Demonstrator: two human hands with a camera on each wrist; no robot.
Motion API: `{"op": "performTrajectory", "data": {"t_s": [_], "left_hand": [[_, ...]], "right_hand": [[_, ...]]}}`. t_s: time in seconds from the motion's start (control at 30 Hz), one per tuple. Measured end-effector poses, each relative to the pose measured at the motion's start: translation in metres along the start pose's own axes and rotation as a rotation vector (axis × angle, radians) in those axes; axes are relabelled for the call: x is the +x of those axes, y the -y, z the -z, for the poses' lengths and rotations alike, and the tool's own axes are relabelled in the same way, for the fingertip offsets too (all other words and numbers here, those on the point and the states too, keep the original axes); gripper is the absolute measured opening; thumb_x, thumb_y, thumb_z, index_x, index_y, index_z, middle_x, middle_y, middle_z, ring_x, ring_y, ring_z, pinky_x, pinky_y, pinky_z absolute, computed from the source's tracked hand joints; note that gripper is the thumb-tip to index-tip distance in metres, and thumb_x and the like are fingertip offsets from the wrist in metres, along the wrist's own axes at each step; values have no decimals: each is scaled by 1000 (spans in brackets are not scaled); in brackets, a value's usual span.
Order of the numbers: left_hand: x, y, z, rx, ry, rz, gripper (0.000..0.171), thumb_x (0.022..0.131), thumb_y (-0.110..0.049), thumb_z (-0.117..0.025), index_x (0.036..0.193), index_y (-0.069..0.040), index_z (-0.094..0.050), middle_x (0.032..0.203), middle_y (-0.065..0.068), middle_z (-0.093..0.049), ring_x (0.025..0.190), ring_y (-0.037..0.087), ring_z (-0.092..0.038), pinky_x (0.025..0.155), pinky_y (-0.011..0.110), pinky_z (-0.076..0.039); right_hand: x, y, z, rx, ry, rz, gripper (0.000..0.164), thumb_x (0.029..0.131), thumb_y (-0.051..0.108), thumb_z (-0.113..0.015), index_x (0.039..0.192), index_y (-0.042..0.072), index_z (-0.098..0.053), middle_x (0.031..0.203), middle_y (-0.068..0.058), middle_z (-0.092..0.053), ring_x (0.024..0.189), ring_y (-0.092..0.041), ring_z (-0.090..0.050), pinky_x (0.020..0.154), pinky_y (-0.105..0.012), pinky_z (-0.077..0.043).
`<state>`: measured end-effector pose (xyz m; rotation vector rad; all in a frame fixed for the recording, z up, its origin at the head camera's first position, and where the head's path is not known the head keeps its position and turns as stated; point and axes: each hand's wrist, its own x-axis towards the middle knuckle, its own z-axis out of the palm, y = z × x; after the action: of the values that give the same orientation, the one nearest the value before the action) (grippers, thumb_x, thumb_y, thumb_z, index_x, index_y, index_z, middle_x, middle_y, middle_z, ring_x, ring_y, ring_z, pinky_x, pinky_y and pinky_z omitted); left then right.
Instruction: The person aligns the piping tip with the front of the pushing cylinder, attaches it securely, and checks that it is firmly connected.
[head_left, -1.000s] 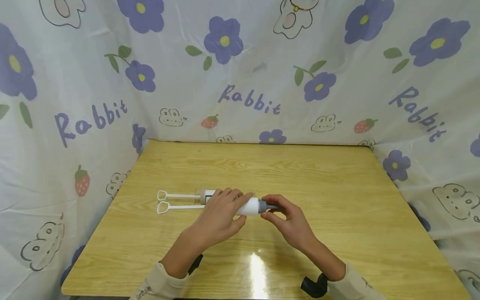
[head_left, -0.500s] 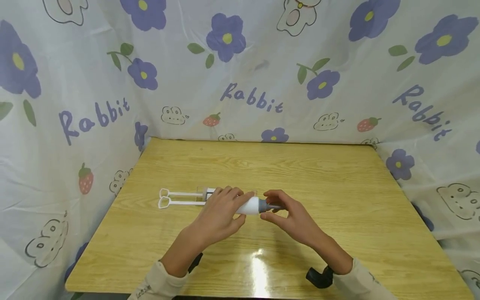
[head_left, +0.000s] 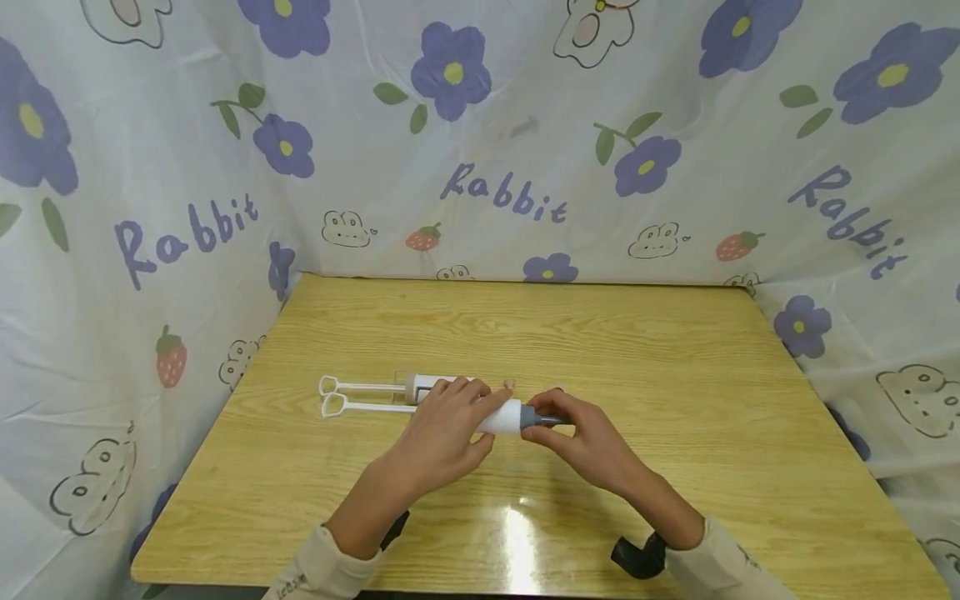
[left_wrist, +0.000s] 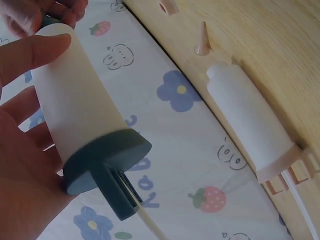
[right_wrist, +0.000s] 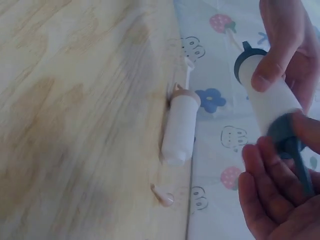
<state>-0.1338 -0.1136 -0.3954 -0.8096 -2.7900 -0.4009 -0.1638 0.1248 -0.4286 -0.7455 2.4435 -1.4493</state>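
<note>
My left hand (head_left: 442,429) grips the white barrel of an icing syringe (left_wrist: 82,95), its thumb along one side. The syringe has a dark blue-green flanged end (left_wrist: 107,160), and its white plunger rod with a loop handle (head_left: 334,405) points left. At the other end, my right hand (head_left: 588,442) has its thumb and fingers at the blue-green nozzle cap (right_wrist: 281,129), pinching it. A slim nozzle (right_wrist: 302,172) extends from that cap over the right fingers. Behind the left hand lies a second icing syringe (right_wrist: 180,125), white with a pinkish end.
A small pinkish nozzle (left_wrist: 202,44) stands on the wooden table (head_left: 637,342) near the second syringe. Another pinkish piece (left_wrist: 169,6) lies at the top edge of the left wrist view. A patterned cloth (head_left: 495,142) hangs behind and at both sides of the table.
The right fingers parted from the nozzle cap half a second ago and are closed around it again now. The left hand keeps its grip on the barrel; the head view shifts slightly.
</note>
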Motion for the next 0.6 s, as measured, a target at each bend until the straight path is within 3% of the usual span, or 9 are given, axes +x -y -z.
{"op": "performTrajectory", "data": {"t_s": [0.13,0.3,0.43,0.6], "left_hand": [[0,-1,-1,21,-20,-22,52,87,-18,-83,137,-20,-67,116,2,-69,110,26,-65,95,47,-52],[-1,-3,-2,42,-40,-41,49,87,-17,-83,134,-21,-69,116,2,-70,111,27,-66,97,47,-53],[-6,-2,-8,50,7,-29,48,88,-18,-83,134,-21,-68,117,3,-70,111,27,-66,97,47,-53],[-20,12,-28,15,123,53,47,88,-15,-81,133,-16,-68,115,5,-72,110,27,-67,96,49,-53]], "right_hand": [[0,-1,1,30,24,-31,27,106,35,-59,109,13,-73,92,1,-76,87,-13,-72,76,-26,-55],[0,-5,-1,105,78,-51,33,108,35,-54,105,9,-74,88,-4,-75,87,-15,-71,85,-39,-60],[-1,-12,-2,96,106,-64,34,108,36,-54,117,9,-72,104,-10,-76,99,-24,-73,92,-48,-59],[-4,-22,4,0,28,-108,47,105,42,-58,142,12,-60,128,-6,-71,120,-25,-68,102,-48,-56]]}}
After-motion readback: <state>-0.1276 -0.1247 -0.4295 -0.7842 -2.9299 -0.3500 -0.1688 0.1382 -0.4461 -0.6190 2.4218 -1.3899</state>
